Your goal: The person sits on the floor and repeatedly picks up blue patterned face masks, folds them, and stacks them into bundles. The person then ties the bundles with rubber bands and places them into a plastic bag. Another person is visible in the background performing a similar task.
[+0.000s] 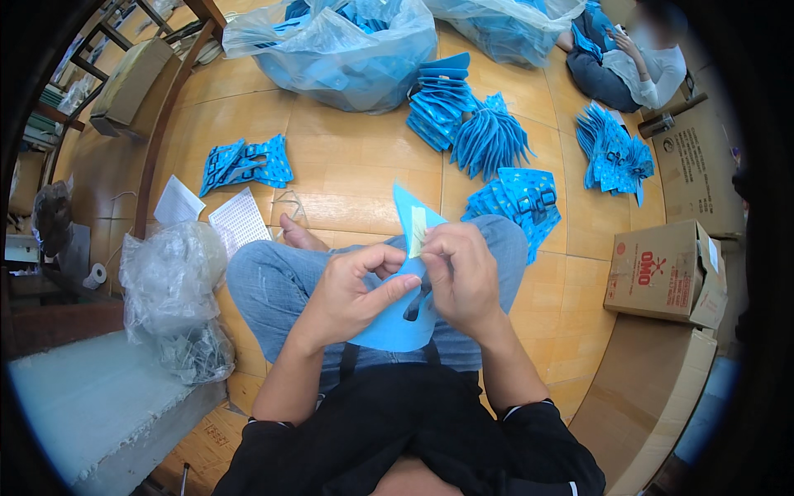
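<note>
I sit cross-legged on a wooden floor and hold a flat blue cloth piece (389, 322) over my lap with both hands. My left hand (356, 289) pinches its lower left edge between thumb and forefinger. My right hand (463, 273) grips the piece's upper part, where a small pale strip (418, 227) sticks up between the fingers. A dark strap hangs from the piece under my right hand.
Stacks of blue cloth pieces (496, 136) lie fanned on the floor ahead, with another pile (244, 164) at the left. Big clear bags of blue pieces (339, 50) stand behind. Crumpled plastic (169, 289) lies left, cardboard boxes (666, 273) right. Another person (637, 66) sits at the far right.
</note>
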The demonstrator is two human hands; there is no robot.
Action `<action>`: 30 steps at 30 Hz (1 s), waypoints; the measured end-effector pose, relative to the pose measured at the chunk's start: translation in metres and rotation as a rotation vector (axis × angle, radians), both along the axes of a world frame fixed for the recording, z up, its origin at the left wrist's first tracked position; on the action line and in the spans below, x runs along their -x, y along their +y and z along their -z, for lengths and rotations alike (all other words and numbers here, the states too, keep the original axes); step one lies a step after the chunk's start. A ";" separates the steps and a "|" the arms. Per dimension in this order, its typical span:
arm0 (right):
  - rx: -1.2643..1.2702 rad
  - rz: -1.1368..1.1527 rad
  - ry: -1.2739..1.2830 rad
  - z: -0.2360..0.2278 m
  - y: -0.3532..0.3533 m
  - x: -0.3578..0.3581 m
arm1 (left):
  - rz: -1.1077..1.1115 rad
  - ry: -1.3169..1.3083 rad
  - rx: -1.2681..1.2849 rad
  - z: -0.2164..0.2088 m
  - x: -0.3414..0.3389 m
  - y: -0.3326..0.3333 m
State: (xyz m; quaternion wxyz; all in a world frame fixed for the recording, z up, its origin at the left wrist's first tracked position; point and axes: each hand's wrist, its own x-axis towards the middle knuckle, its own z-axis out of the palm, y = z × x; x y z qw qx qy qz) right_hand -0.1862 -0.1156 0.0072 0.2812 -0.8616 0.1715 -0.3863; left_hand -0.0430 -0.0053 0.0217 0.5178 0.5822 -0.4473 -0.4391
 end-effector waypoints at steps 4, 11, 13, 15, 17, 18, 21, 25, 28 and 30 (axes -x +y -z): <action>-0.129 0.052 -0.023 0.001 0.001 0.002 | 0.016 0.044 -0.008 0.000 0.001 -0.002; -0.145 0.008 -0.037 -0.003 -0.003 0.004 | -0.013 0.135 0.002 -0.001 0.001 -0.002; -0.132 -0.036 -0.045 -0.005 -0.004 0.004 | -0.016 0.107 0.013 0.001 0.000 -0.002; -0.137 -0.061 -0.050 -0.008 -0.005 0.004 | -0.033 0.117 0.020 0.002 0.000 -0.002; -0.150 -0.071 -0.052 -0.012 -0.007 0.006 | -0.062 0.173 0.016 0.004 0.000 -0.002; -0.099 -0.060 -0.031 -0.012 -0.007 0.005 | -0.065 0.134 0.033 0.004 -0.001 -0.002; -0.009 -0.038 0.008 -0.013 -0.007 0.004 | -0.040 0.037 0.051 0.003 -0.003 -0.001; -0.385 -0.079 -0.021 -0.011 -0.009 0.008 | 0.011 -0.004 0.051 0.003 -0.005 0.002; -0.962 -0.089 -0.186 -0.010 -0.022 0.017 | 0.035 0.073 -0.005 0.003 -0.006 0.006; -1.194 -0.035 -0.326 -0.013 -0.040 0.026 | 0.043 0.155 -0.036 0.004 -0.006 0.007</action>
